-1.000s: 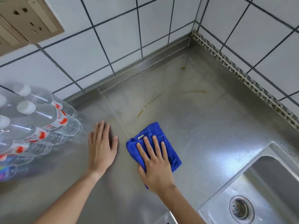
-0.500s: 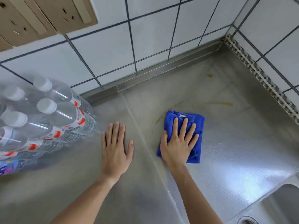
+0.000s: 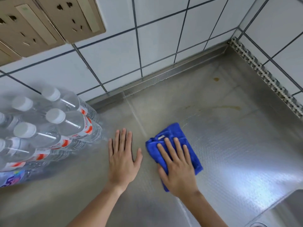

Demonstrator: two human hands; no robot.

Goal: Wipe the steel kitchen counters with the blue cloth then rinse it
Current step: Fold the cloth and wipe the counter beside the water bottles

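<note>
A folded blue cloth [image 3: 175,136] lies flat on the steel counter [image 3: 237,145], near its middle. My right hand [image 3: 177,167] presses down on the cloth with straight, spread fingers, covering its near half. My left hand [image 3: 123,158] rests flat on the bare steel just left of the cloth, fingers straight and together. A faint brownish streak [image 3: 232,107] and a small brown spot [image 3: 216,79] mark the counter behind the cloth.
A shrink-wrapped pack of water bottles [image 3: 45,133] stands on the counter at the left, close to my left hand. The sink [image 3: 288,208] begins at the bottom right corner. Tiled walls [image 3: 155,38] close the back and right; beige wall sockets [image 3: 49,18] sit upper left.
My right hand has slid the cloth back toward me and slightly left, away from the brown streak. My left hand has stayed flat in place. The view has shifted a little.
</note>
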